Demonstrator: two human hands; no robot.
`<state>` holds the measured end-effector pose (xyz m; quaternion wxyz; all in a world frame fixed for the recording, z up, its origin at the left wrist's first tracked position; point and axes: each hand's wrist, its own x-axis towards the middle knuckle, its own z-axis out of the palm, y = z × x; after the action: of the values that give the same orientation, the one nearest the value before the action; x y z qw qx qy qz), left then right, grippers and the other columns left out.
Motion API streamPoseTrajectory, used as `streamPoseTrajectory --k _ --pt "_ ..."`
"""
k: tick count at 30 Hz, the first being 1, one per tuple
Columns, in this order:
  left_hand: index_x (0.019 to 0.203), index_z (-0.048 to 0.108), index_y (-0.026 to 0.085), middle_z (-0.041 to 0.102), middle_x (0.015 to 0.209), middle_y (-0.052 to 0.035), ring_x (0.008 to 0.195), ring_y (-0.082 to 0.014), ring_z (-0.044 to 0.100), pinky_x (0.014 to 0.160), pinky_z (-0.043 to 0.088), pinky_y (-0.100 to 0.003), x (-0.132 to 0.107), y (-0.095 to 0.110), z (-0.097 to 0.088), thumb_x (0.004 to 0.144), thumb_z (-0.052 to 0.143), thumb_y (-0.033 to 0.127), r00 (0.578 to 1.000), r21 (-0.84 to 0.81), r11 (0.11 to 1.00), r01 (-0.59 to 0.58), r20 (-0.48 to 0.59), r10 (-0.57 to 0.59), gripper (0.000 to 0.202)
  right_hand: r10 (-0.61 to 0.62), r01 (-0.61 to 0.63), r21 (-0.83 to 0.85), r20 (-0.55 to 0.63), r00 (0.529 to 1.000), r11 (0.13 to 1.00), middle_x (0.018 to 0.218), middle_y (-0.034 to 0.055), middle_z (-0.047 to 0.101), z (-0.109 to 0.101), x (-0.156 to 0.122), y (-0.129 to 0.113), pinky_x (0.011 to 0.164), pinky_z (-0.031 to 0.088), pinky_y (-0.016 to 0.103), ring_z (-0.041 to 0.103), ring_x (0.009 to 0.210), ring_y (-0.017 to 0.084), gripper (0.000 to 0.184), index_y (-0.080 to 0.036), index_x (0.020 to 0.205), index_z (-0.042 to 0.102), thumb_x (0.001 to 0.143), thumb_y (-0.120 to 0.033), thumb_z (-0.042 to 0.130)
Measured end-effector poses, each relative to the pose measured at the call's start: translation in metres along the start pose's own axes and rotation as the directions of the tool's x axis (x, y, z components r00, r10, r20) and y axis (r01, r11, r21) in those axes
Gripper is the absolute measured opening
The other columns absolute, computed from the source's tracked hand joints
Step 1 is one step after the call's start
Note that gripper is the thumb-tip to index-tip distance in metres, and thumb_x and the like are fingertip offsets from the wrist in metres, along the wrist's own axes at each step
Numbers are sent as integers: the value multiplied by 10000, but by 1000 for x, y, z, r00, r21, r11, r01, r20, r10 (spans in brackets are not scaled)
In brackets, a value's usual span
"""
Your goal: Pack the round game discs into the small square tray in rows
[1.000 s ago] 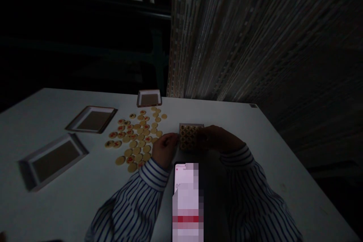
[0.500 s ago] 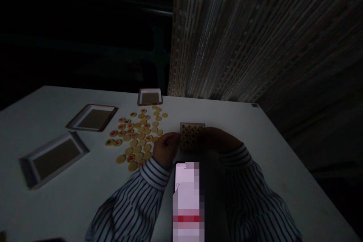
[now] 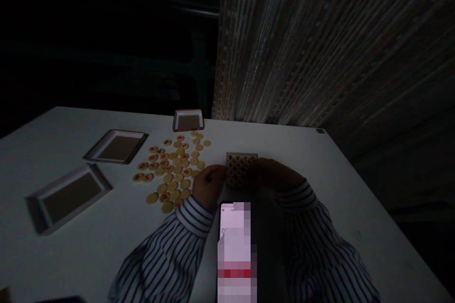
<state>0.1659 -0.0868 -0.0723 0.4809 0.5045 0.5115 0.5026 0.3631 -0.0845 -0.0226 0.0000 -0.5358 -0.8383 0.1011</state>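
A small box (image 3: 242,154) in front of me holds rows of round xiangqi pieces (image 3: 237,165) with dark marks on their faces. My left hand (image 3: 209,183) is at the box's left side, its fingers curled in against the edge. Over the right part of the box lies my right hand (image 3: 275,174), bent inward. Its fingers are in deep shadow, and whatever they grip is hidden. To the left, loose xiangqi pieces (image 3: 172,185) are scattered flat, some showing red or black characters and others plain.
A phone (image 3: 236,246) with a lit screen lies between my forearms. Three shallow box lids or trays stand on the white table (image 3: 341,227): one at the left (image 3: 73,199), one behind it (image 3: 117,146), and a small one (image 3: 188,120) at the back. A strand curtain (image 3: 270,42) hangs beyond the table.
Both hands stay at the box in nearly the same pose. The whole view has shifted very slightly; no piece has visibly moved.
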Motion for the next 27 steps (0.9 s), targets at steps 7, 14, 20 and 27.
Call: streamPoseTrajectory --k 7,14,20,27 --pt "715 684 160 691 678 -49 644 -159 628 621 506 -260 -1 3 1 649 619 340 1000 -2 1000 20 -15 -20 202 -11 11 9 41 999 1000 908 106 695 -2 0 -2 626 490 292 659 778 224 214 -188 919 685 796 -310 559" --pt "717 685 176 685 676 -46 644 -159 622 617 503 -263 0 2 0 650 618 334 1000 9 1000 4 -3 -4 184 -19 18 19 54 998 1000 910 100 695 -3 -2 -3 610 474 277 650 763 211 205 -191 914 692 793 -295 562" --pt "698 684 169 683 653 -43 624 -157 614 592 499 -253 0 4 1 643 623 346 1000 16 1000 1 -14 -1 195 -27 26 15 36 999 1000 820 84 697 -3 -2 -3 540 440 257 643 679 185 187 -212 842 696 793 -321 552" --pt "717 685 175 691 680 -43 644 -157 621 607 501 -251 0 -1 0 657 618 338 1000 16 1000 -3 -5 3 187 -5 4 19 44 999 1000 780 86 685 1 -1 -1 520 423 266 633 643 185 191 -210 820 691 782 -348 564"
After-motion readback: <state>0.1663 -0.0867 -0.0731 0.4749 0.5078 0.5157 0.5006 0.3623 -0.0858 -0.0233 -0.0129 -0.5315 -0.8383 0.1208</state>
